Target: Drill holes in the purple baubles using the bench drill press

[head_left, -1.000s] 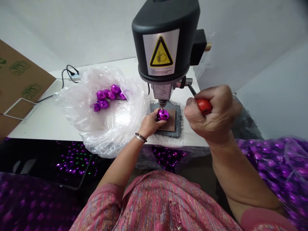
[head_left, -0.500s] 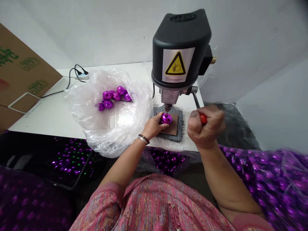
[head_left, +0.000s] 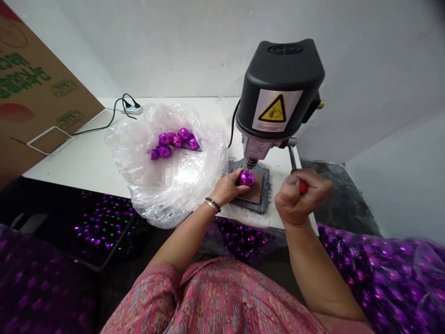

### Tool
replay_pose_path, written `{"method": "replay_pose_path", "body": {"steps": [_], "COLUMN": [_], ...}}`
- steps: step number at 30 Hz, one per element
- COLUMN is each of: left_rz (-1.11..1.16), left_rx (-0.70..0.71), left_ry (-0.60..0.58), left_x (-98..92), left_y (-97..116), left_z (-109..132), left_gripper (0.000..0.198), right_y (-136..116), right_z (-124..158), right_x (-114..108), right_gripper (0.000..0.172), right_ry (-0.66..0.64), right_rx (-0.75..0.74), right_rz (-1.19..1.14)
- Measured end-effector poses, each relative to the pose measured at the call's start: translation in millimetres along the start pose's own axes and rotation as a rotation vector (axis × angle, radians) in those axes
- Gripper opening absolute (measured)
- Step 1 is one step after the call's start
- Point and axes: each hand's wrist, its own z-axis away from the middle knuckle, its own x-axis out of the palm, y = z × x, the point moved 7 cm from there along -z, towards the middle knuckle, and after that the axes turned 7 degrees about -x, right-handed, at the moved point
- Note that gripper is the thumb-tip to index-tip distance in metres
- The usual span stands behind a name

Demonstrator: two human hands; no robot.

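Observation:
Thumb and fingers of my left hand [head_left: 227,187] pinch a shiny purple ball [head_left: 247,178] with dark spots. The ball rests on a brown board [head_left: 255,191] over the grey base [head_left: 264,204] of a drill press [head_left: 280,88]. Directly above the ball is the drill chuck [head_left: 251,162]; whether the bit touches the ball is too small to tell. My right hand [head_left: 301,195] is closed in a fist round the lever's red knob [head_left: 303,187], at the press's right side.
A clear plastic bag [head_left: 139,185] left of the press holds several purple balls [head_left: 174,140]. A cardboard box [head_left: 45,97] and a power strip [head_left: 133,109] are farther left. Bagged purple balls [head_left: 389,273] lie at the lower right. Dark shavings surround the base.
The camera view has shifted, so the press and table appear lower and farther right. The bit shown at the ball's top earlier is less visible now. Both hands keep their holds.

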Motion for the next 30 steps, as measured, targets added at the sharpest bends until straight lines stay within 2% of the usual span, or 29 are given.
{"method": "replay_pose_path", "body": {"steps": [4,8,10,12,13,14,15,16,17,19,20,21,22,23,24,26,28,29,30], "left_rz": [0.097,0.159,0.133,0.107,0.106,0.111,0.114,0.104,0.076,-0.068,-0.165,-0.265,-0.354,-0.424,-0.475,-0.506,-0.477,-0.457,-0.444], "left_rx": [0.003,0.066,0.188,0.312,0.341,0.336,0.303,0.247,0.172,-0.002,-0.098,-0.171,-0.200,-0.220,-0.252,-0.380,-0.545,-0.603,-0.628], "left_ry": [0.005,0.017,-0.081,-0.267,-0.339,-0.361,-0.319,-0.212,-0.049,0.373,0.609,0.788,0.886,0.922,0.907,0.789,0.642,0.591,0.562], "left_x": [-2.6,-9.7,-9.7,-9.3,-13.8,-24.2,-41.2,-65.1,-95.2,-166.7,-203.9,-235.5,-260.3,-279.8,-294.8,-313.2,-318.3,-317.8,-316.2], "left_y": [4,6,9,9,7,1,-6,-16,-27,-51,-61,-67,-70,-73,-78,-94,-113,-119,-121], "left_z": [4,30,52,74,82,83,79,70,57,32,24,15,5,-7,-20,-43,-59,-63,-66], "left_gripper": [0.067,0.064,0.069,0.080,0.085,0.085,0.081,0.074,0.064,0.052,0.050,0.053,0.061,0.069,0.078,0.098,0.114,0.113,0.104], "right_y": [11,31,34,35,35,35,34,34,34,34,35,36,37,39,40,40,38,37,36], "right_z": [-43,-77,-81,-80,-78,-75,-74,-72,-71,-71,-71,-72,-72,-72,-72,-71,-70,-69,-68], "right_x": [-1,8,9,7,6,6,5,5,4,3,2,1,1,0,-1,-2,-4,-4,-5], "right_gripper": [0.015,0.024,0.024,0.024,0.023,0.022,0.022,0.022,0.023,0.027,0.029,0.031,0.032,0.033,0.034,0.034,0.030,0.028,0.027], "right_ry": [0.018,-0.130,-0.167,-0.181,-0.182,-0.186,-0.192,-0.199,-0.203,-0.193,-0.183,-0.172,-0.167,-0.166,-0.163,-0.159,-0.151,-0.152,-0.156], "right_rx": [0.098,0.326,0.371,0.394,0.401,0.407,0.409,0.407,0.401,0.392,0.391,0.395,0.405,0.416,0.421,0.406,0.375,0.364,0.356], "right_rz": [0.075,0.082,0.090,0.116,0.131,0.143,0.152,0.161,0.168,0.190,0.203,0.217,0.232,0.246,0.256,0.257,0.246,0.242,0.240]}}
